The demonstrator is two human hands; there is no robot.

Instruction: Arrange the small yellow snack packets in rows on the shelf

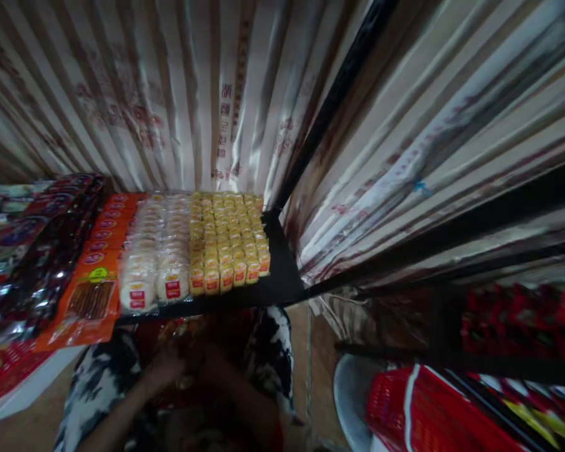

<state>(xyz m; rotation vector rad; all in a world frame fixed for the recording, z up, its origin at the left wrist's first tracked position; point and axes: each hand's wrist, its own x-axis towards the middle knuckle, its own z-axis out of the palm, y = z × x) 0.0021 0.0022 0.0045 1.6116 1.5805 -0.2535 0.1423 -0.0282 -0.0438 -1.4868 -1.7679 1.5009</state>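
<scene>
Low in the head view, my left hand [167,365] and my right hand [215,364] are close together between my knees, in deep shade. Both reach into or over a dark red box or bag [147,331], whose kind I cannot make out. Small shiny packets [181,328] show just beyond the hands. Shadow and blur hide my fingers and anything they may hold. Patterned black-and-white trousers [101,383] flank the hands on either side.
A black shelf [282,270] ahead carries rows of yellow-wrapped snacks [228,245], round white packs [139,279], orange packets [91,276] and dark shiny packets [32,263]. Wrinkled printed sheeting [193,94] hangs behind. At right are a metal basin [351,398] and a red bag [442,411].
</scene>
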